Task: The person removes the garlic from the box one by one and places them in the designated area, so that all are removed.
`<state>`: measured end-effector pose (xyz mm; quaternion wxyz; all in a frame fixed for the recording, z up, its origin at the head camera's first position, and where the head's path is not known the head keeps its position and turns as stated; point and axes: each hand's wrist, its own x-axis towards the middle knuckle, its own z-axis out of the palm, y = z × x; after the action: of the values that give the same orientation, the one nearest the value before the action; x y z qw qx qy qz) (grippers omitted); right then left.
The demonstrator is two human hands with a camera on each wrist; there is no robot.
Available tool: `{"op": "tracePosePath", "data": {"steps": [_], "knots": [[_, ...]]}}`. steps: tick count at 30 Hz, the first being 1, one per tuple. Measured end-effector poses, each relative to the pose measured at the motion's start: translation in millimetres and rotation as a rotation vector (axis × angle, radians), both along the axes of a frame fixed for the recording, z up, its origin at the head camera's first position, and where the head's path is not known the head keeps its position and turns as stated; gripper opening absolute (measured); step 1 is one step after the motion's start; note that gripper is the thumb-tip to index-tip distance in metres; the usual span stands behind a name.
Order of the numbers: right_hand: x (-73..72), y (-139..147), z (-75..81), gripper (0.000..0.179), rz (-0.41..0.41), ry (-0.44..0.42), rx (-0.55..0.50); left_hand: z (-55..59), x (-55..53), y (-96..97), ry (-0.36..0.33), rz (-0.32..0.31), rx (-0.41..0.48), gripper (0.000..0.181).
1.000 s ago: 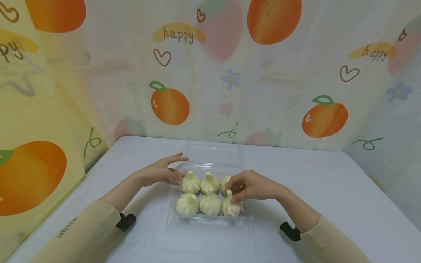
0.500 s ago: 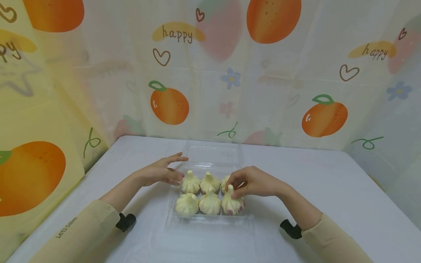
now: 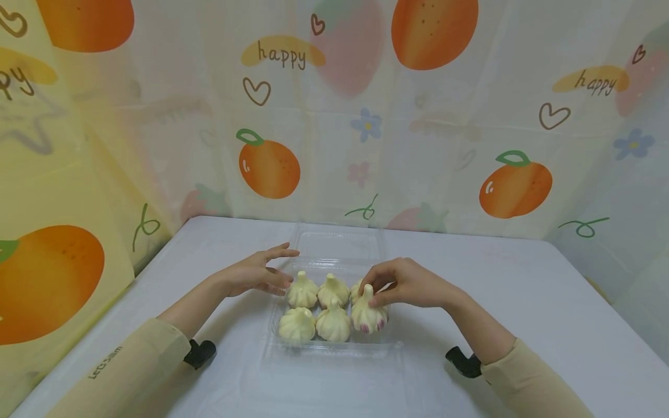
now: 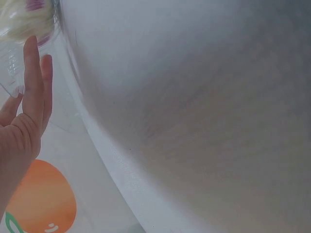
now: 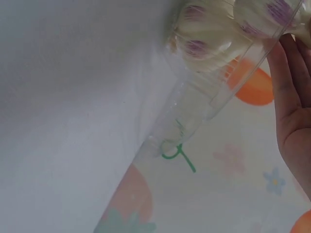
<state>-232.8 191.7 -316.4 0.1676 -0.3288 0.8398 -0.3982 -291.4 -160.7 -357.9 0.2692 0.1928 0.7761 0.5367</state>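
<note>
A clear plastic box holds garlic bulbs in two rows. My right hand pinches the front right garlic bulb by its stem, raised a little over its place. Purple marks show low on that bulb. Behind it, the back right bulb is partly hidden by the fingers. The front middle bulb and front left bulb sit in the box, as do the back left and back middle ones. At the box's left side, my left hand has its fingers extended, fingertips right at the wall.
The box's transparent lid lies folded back behind it. Another flat clear flap extends towards the front. All stand on a white-covered table, with a fruit-printed curtain hanging at the back and left.
My right hand has risen slightly and lifted the front right garlic bulb with it, so more of the bulb's underside shows. My left hand has stayed at the box.
</note>
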Motion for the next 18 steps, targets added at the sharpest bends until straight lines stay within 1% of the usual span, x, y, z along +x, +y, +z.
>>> {"op": "tracePosePath", "data": {"steps": [7, 11, 18], "knots": [[-0.4, 4, 3.8, 0.02, -0.022, -0.005, -0.026, -2.2, -1.5, -0.3, 0.0, -0.004, 0.005, 0.078], [-0.1, 6, 6.7, 0.019, -0.019, -0.002, -0.038, -3.0, -1.2, 0.1, 0.002, -0.013, 0.013, 0.078], [-0.3, 10, 12.3, 0.019, -0.032, 0.021, -0.06, -2.2, -1.2, 0.2, 0.001, -0.012, 0.009, 0.077]]}}
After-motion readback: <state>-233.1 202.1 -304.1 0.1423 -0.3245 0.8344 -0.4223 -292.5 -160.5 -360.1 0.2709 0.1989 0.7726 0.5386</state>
